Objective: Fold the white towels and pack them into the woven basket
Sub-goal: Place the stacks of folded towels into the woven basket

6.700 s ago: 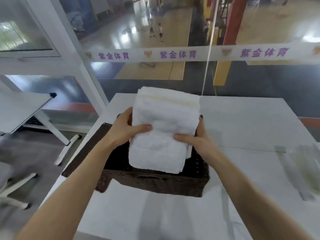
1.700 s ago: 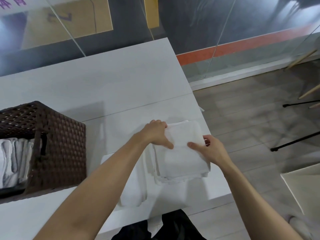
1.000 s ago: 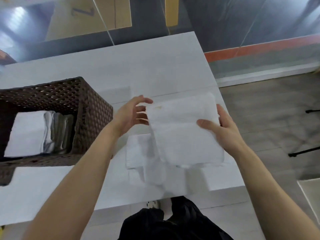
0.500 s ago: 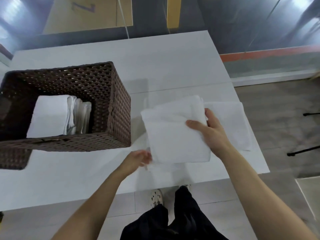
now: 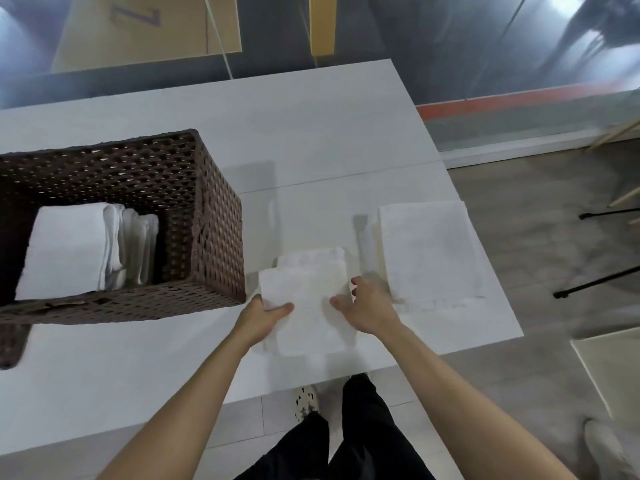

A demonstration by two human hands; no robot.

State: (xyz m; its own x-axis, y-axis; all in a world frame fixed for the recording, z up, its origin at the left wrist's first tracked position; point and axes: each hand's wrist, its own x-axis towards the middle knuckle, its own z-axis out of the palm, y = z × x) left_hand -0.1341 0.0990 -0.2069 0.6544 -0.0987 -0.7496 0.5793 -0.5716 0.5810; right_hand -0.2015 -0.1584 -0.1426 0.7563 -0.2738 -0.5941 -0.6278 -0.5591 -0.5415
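**Towels folded, stacked and packed**

The dark brown woven basket point(image 5: 214, 237) stands at the left and holds folded white towels point(image 5: 65, 251) packed side by side. Just right of it lies one folded towel point(image 5: 306, 306). A flat stack of towels point(image 5: 429, 251) lies farther right.

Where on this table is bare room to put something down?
Bare: the far table behind the basket and beyond the seam; also the near-left strip in front of the basket. Crowded: the near right, where the left hand and right hand are on the folded towel, close beside the flat towel stack.
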